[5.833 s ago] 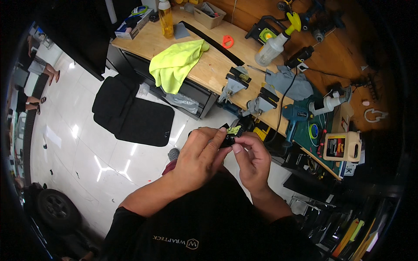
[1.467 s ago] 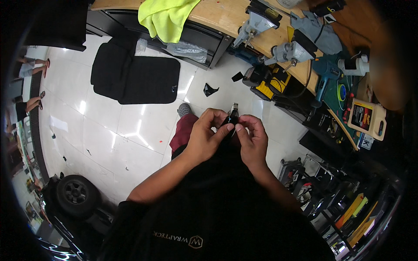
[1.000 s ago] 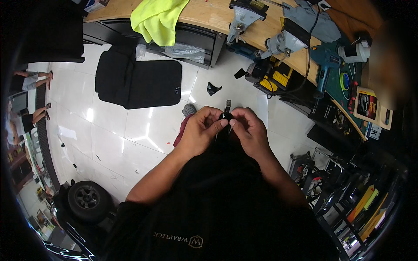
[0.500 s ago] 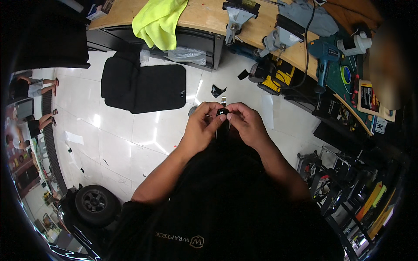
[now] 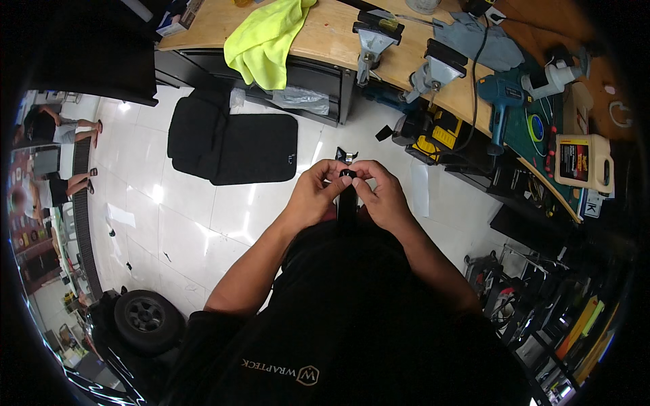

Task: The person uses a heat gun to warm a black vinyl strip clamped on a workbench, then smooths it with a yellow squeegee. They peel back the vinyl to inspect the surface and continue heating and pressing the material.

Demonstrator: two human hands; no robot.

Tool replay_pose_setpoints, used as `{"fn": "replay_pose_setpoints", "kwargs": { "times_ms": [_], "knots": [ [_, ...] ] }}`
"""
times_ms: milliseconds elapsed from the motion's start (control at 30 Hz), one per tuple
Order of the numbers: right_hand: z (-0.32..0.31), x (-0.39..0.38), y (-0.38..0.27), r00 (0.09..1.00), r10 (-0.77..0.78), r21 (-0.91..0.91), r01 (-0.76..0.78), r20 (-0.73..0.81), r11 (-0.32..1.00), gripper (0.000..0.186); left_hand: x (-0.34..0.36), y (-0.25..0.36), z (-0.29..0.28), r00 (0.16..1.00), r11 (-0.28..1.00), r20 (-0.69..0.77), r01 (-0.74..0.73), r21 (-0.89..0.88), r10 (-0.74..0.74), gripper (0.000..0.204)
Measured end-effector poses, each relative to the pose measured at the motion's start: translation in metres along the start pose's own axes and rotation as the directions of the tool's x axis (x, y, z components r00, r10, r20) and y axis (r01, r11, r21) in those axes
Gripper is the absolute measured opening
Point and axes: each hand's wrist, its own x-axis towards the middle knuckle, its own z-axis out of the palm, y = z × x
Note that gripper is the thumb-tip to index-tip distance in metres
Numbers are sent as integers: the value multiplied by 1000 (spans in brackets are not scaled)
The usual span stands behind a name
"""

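In front of my body both hands meet over a small glossy black piece, whose exact kind I cannot make out. My left hand pinches its left side between thumb and fingers. From the other side, my right hand grips it the same way, the two thumbs nearly touching. A long dark strip runs from the piece down toward my shirt, seemingly part of it. Just beyond the fingertips a shiny metal end shows. Whether it joins the black piece is hidden.
A wooden workbench spans the far side, with a yellow cloth, two vises, a blue heat gun and a beige jug. Black mats lie on the floor. A wheel stands lower left; two people are far left.
My view has shifted slightly, so the bench and mats appear lower and farther right. Both hands keep their pinch on the black piece; more of the strip below it now shows.
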Motion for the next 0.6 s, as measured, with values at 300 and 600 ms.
{"fn": "replay_pose_setpoints", "kwargs": {
  "times_ms": [300,600],
  "knots": [
    [-9,-2,-2,994,-61,-133,73,94,988,20,-5,-5,-1,997,992,45,60,-115,-55,21],
    [-13,0,0,993,-38,-75,47,115,996,21,-13,-6,8,996,993,-45,-72,96,76,25]
  ]
}}
